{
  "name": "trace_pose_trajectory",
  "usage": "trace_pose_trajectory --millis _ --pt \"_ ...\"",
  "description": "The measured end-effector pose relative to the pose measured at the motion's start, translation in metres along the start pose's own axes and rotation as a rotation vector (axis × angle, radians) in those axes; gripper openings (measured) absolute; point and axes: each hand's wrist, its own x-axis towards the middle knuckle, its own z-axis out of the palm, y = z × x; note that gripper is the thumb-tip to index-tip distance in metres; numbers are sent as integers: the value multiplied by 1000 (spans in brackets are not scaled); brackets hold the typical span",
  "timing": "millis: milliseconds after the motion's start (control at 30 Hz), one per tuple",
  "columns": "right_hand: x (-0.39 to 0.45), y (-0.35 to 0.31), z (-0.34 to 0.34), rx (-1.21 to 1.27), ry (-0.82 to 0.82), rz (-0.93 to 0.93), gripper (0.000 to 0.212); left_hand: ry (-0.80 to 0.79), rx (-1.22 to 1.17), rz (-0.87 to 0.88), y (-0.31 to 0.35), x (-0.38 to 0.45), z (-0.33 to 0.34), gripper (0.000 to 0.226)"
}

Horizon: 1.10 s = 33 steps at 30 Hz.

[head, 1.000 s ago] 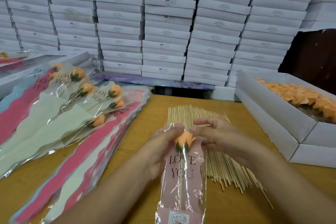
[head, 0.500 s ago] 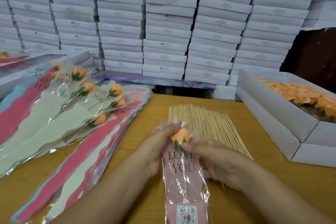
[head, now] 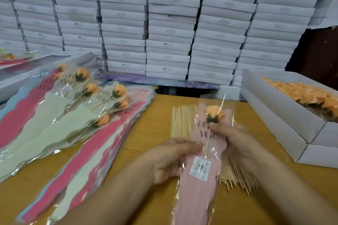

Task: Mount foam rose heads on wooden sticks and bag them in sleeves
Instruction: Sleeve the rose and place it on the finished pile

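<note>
Both forearms reach forward; the left hand (head: 169, 159) and the right hand (head: 236, 139) curl their fingers in a pinch.

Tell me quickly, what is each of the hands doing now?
Left hand: grips the pink sleeve at its left edge.
Right hand: pinches the sleeve just under the rose head.

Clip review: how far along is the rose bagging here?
Done: several bagged roses lie on the sleeve stack at the left. In hand: a rose on its stick sits inside a pink sleeve, held by the left hand and right hand. Left: many loose sticks on the table and a box of rose heads, so plenty remains.
</note>
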Motion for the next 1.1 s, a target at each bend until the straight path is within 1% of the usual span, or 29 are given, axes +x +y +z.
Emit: trace_pose_trajectory --millis 100,167,233,300,367,467,567,633,733,767,933,1100 --pt "6 -3 -9 61 77 -21 21 -47 77 -57 -4 0 3 18" --pt "7 -4 -12 103 82 -24 15 -51 109 -60 -6 0 5 12" --pt "8 -3 -14 131 73 -23 14 -16 134 -42 -7 0 7 10" --pt "8 0 -14 105 24 -10 15 57 142 -9 -8 1 7 12" --pt "6 5 -11 52 -34 22 17 106 130 23 -7 2 7 19" --pt "1 13 -5 17 -107 55 21 106 97 41 -6 0 9 28" --pt "-1 17 -3 1 -96 24 20 97 88 41 -8 0 11 36" --pt "1 17 -4 -2 -62 -6 20 63 80 25 -8 0 12 33" --pt "4 14 -6 -3 -21 -31 21 -3 88 -9 -7 -1 11 17" --pt "5 13 -7 2 -7 -33 22 -8 105 -20 -8 0 10 16" --pt "8 11 -11 23 21 -21 22 6 136 -43 -11 4 8 26" --pt "7 12 -9 45 -14 -24 25 26 152 -20 -12 4 9 19"
